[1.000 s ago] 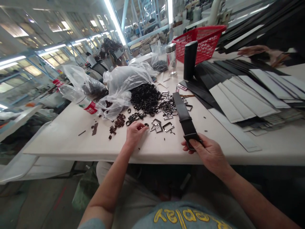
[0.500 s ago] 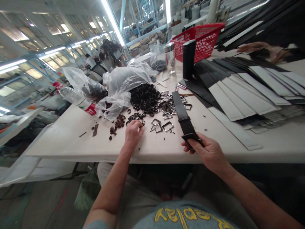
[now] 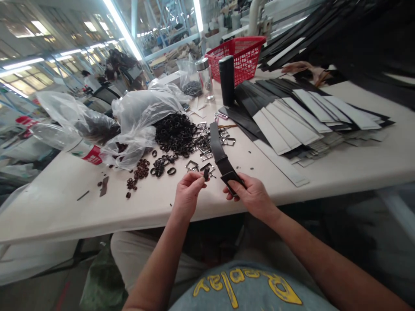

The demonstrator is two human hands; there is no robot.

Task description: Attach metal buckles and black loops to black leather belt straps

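Note:
Between the thumb and fingers of my left hand (image 3: 188, 192) is a small black belt loop (image 3: 206, 174), held just above the table near the metal buckles. My right hand (image 3: 251, 192) grips a black belt strap (image 3: 218, 144) at its folded buckle end, thumb on top; the fingers partly hide the buckle. The strap's other end points away from me, over a heap of silver-edged rectangular buckles (image 3: 204, 142). A large pile of black loops (image 3: 175, 134) lies beyond my left hand, with a few loose black loops (image 3: 171, 171) and small brown loops (image 3: 142, 169) in front.
At the right lie stacked black and white strips (image 3: 285, 125). A black bottle (image 3: 226, 80), a glass jar (image 3: 205, 80) and a red basket (image 3: 246, 58) stand at the back. Plastic bags (image 3: 145, 108) and a clear bottle (image 3: 81, 149) lie at the left. Table edge (image 3: 129, 224) in front.
My left hand has lifted a loop from the black pile and moved right, towards the strap. My right hand still holds the strap. The view has swung to the right.

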